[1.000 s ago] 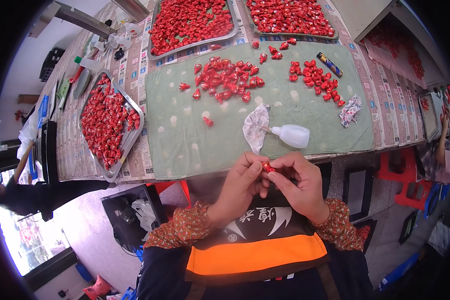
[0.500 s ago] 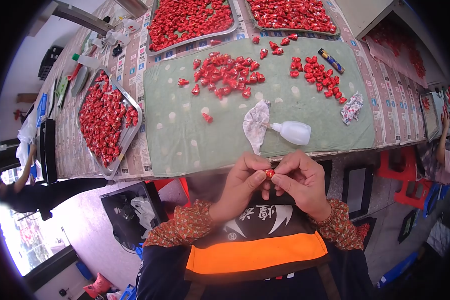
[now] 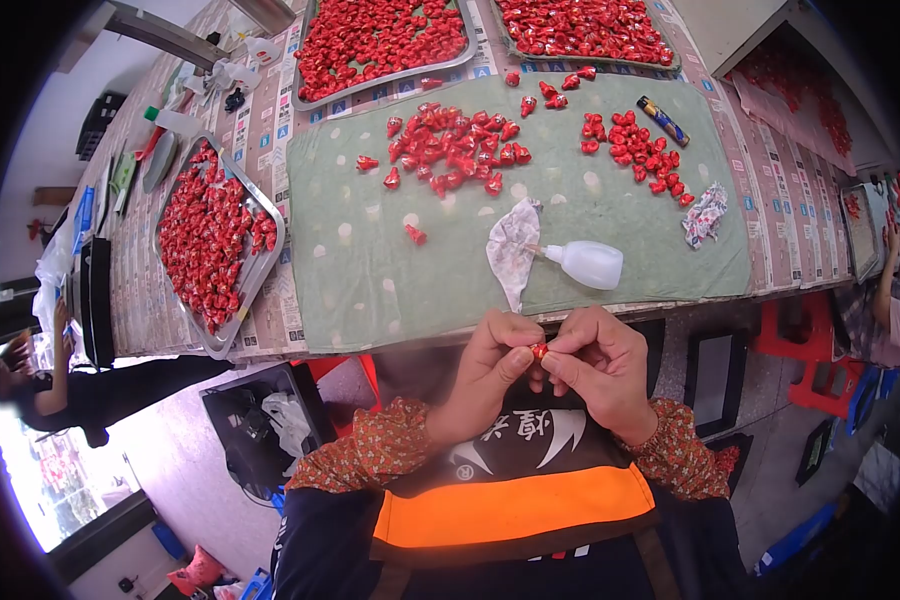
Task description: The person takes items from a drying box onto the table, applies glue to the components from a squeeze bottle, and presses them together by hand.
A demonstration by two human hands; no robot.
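Just off the table's front edge, a small glossy red piece (image 3: 539, 351) with light markings is pinched between both hands. My left hand (image 3: 492, 362) grips it from the left with thumb and forefinger. From the right, my right hand (image 3: 600, 362) closes on it with thumb and fingertips, which hide much of it. Beyond the hands lies a white squeeze bottle (image 3: 590, 265) on its side, its thin nozzle touching a crumpled pale cloth (image 3: 513, 247). A loose pile of similar red pieces (image 3: 450, 150) rests on the green dotted mat (image 3: 370, 290).
Metal trays of red pieces stand at the left (image 3: 270, 262), the back (image 3: 390, 80) and back right (image 3: 590, 58). A smaller red group (image 3: 642, 150), a dark tube (image 3: 662, 120) and a crumpled cloth (image 3: 706, 215) lie right. Other people are at both sides.
My hands have shifted very slightly, and the red piece is turned a little between the fingertips. At far left, another person's arm and head have moved.
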